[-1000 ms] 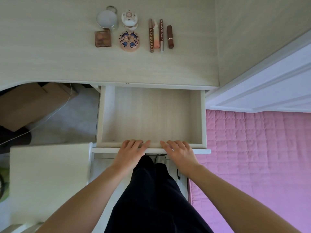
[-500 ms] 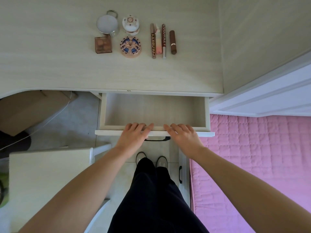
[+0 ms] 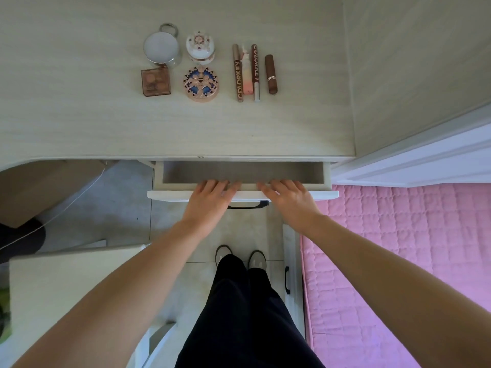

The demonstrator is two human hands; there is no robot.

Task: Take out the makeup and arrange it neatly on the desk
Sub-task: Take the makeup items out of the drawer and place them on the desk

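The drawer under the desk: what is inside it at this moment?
The visible strip of the drawer shows only its bare bottom, with no makeup. The rest is hidden under the desk. The left hand and right hand rest on its front edge.

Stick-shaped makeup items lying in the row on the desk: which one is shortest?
The plain brown lipstick tube with the metallic band, at the row's right end, apart; the other three are longer, thinner and tightly grouped.

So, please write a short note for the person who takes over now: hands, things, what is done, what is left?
Left hand and right hand: both open, fingers flat on the drawer front.
Drawer: partly open; the visible part holds nothing.
Makeup on the desk: two jars, square palette, round compact, four tubes in a row.
Done: makeup out and arranged.
Left: probably push the drawer shut.
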